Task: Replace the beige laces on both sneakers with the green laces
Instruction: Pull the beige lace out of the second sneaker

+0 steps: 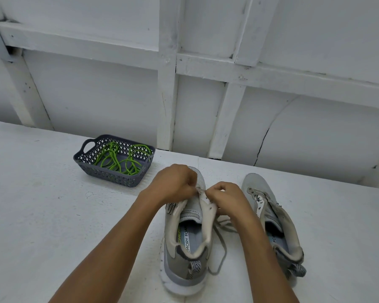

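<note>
Table: white surface filling the lower half of the frame; it carries everything in use.
Left shoe: lower centre, toe pointing away from the viewer, tongue area spread open. This is the shoe being worked.
Right shoe: just beside it, right of centre; eyelets appear empty, though the right forearm hides part of it.
Basket: grey lattice tray, left of centre, well apart from the shoes.
Green laces: loose tangle inside the basket, untouched.
Beige lace: slack run trailing on the table between the two shoes, leading up under the right hand.
Left hand: curled at the front eyelets of the left shoe, fingertips pinched; what exactly they pinch is hidden.
Right hand: curled on the opposite eyelet flap, pinching at the same spot; whether it grips flap or lace cannot be told.
Step in hand (judgement): drawing the last of the beige lace out of the lowest eyelets.
Method: steady the flap with one hand. Pull the lace straight through each eyelet with the other, one crossing at a time. Avoid yanking the slack, which may snag the tip.
Next: set the beige lace aside, then fetch one green lace.
</note>
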A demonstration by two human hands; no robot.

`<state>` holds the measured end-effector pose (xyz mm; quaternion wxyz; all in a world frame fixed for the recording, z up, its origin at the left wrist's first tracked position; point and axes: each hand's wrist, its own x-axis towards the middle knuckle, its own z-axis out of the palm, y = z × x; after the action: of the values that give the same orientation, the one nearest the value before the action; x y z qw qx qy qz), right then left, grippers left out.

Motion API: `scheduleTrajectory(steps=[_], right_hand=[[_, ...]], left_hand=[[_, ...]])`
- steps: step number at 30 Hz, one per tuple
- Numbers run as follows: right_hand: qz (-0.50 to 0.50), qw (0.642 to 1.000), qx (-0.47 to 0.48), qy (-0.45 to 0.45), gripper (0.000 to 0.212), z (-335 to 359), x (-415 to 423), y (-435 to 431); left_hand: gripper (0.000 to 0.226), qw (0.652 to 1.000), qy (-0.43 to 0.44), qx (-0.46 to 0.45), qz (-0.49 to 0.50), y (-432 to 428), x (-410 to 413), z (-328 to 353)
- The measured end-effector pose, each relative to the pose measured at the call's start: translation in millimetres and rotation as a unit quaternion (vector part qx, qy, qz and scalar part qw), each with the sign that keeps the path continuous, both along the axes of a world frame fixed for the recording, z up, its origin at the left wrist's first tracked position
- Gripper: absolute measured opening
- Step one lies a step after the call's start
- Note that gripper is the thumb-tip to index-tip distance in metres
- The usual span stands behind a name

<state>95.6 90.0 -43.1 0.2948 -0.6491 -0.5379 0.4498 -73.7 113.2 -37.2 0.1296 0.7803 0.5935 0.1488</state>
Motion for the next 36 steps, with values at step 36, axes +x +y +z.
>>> scheduleTrajectory(steps=[36], right_hand=[[0.009,0.996,0.047,-0.081,0.013,-7.3,-6.9,0.2]], left_hand=[[0.012,0.94,-0.336,-0.03,0.039,-6.0,-13.0,24.1]])
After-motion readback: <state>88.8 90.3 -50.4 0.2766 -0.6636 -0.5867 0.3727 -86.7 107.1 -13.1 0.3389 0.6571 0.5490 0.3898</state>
